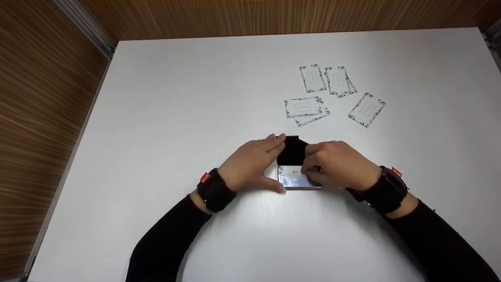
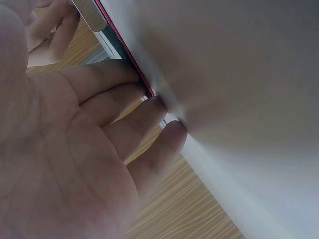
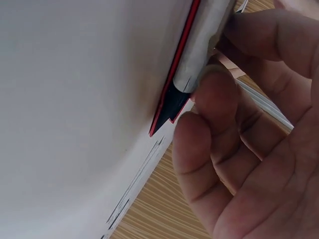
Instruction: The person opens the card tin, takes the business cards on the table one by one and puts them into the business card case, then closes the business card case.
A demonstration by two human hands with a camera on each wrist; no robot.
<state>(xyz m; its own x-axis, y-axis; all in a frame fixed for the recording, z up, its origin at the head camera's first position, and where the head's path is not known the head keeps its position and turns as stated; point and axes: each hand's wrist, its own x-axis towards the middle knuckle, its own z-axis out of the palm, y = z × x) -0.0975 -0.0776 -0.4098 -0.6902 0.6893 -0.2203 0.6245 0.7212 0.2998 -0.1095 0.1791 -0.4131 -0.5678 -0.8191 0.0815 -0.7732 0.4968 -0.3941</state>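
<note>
An open business card case (image 1: 299, 184) lies in front of me, with a shiny silver base and a black-lined lid (image 1: 291, 150) folded back flat. A white card (image 1: 289, 170) with leaf print and small lettering sits in the base, partly hidden by my right fingers. My left hand (image 1: 252, 162) rests along the case's left side, fingers extended onto the lid's edge and thumb at the lower corner. Curled over the case's right side, my right hand (image 1: 336, 162) pinches the card. The right wrist view shows the lid's red edge (image 3: 184, 45) beside my bent fingers (image 3: 217, 94).
Several leaf-bordered cards lie beyond the case: an upright one (image 1: 313, 78), an overlapping pair (image 1: 337, 80), another overlapping pair (image 1: 303, 107) nearer me, and a slanted one (image 1: 367, 110) at right. Wood-patterned panels (image 1: 47, 117) border the white table (image 1: 176, 98) at left and back.
</note>
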